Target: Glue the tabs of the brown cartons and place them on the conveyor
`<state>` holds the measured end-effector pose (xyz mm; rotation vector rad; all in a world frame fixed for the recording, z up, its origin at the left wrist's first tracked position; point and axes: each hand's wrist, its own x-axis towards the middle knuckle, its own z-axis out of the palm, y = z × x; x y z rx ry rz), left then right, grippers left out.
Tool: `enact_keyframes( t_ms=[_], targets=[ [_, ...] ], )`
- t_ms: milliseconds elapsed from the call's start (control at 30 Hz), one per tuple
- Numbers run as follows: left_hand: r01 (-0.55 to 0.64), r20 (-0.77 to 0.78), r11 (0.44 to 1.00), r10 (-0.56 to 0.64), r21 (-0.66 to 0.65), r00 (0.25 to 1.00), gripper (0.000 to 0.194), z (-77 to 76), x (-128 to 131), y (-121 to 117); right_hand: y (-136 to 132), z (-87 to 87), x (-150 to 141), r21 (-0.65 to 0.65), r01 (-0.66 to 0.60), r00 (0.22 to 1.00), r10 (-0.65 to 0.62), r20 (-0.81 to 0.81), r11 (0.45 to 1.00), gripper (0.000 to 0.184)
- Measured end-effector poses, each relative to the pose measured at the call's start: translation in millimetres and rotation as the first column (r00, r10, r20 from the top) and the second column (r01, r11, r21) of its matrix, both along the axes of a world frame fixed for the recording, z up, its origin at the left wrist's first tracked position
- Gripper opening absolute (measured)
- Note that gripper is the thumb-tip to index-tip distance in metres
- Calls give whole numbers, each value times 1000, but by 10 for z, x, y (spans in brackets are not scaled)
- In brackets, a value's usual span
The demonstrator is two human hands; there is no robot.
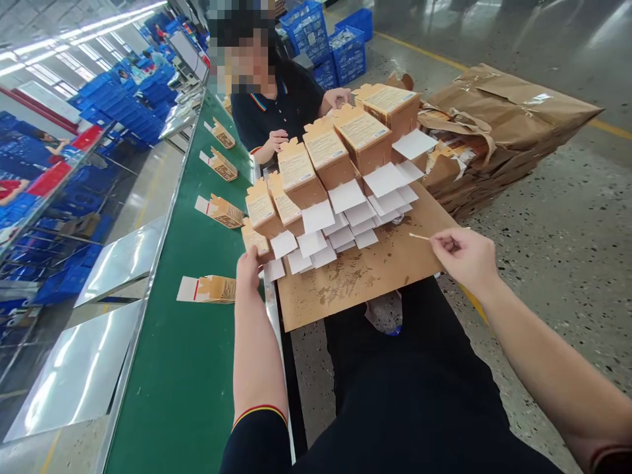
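Observation:
My left hand [248, 268] is closed on the near end of a small brown carton [255, 239], at the left corner of a stack. The stack's brown cartons [327, 146] stand in stepped rows, with white flaps [347, 195] sticking out towards me. In my right hand [464, 255] is a thin stick with a pale tip, like a cotton swab [419, 236], pinched between the fingers and pointing left. It is above the brown cardboard sheet [390, 263] under the stack, which has dark stains. Whether the swab is wet cannot be made out.
Along my left runs a green conveyor belt [168, 368] carrying several open cartons [220, 289]. Across the stack sits a co-worker [291, 92] with hands near the boxes. A paper-wrapped bundle [513, 118] stands at the right; blue crates [306, 33] are behind.

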<state>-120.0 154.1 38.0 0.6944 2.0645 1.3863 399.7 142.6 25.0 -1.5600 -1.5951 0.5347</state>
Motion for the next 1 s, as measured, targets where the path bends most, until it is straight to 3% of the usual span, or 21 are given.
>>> enact_keyframes(
  t_ms=[133,200,333,400,500,633,767,867,933,1000],
  targets=[
    [-132,168,989,118,74,979,30,130,-118,-493,552,212,-130,-154,-78,959,117,259,985,12],
    [-149,274,976,100,162,957,41,120,-74,-801,739,278,-203,-203,-113,917,181,355,973,15],
    [-78,372,926,-70,370,925,69,-72,255,-1392,935,265,-283,-242,-162,878,251,407,957,19],
    [-49,381,909,-123,413,916,80,-214,482,-1606,991,222,-313,-259,-173,861,274,430,950,20],
    [-15,393,913,-161,408,905,91,-400,776,-1782,1062,180,-374,-273,-172,842,285,459,947,21],
    [42,393,950,-168,310,904,101,-532,1015,-1768,1093,218,-360,-259,-155,841,265,471,953,19],
    [61,324,960,-151,273,934,105,-624,1212,-1617,860,226,-98,-167,-103,893,165,419,981,13],
    [30,235,955,-104,296,966,107,-704,1357,-1533,406,82,1,-20,-30,989,32,143,999,7],
    [-1,195,953,-61,302,979,107,-727,1422,-1515,15,-63,-122,11,-78,995,79,-58,997,10],
    [1,188,958,-57,286,981,103,-708,1453,-1520,-353,-204,-398,-28,-250,957,243,-161,968,16]
  ],
)
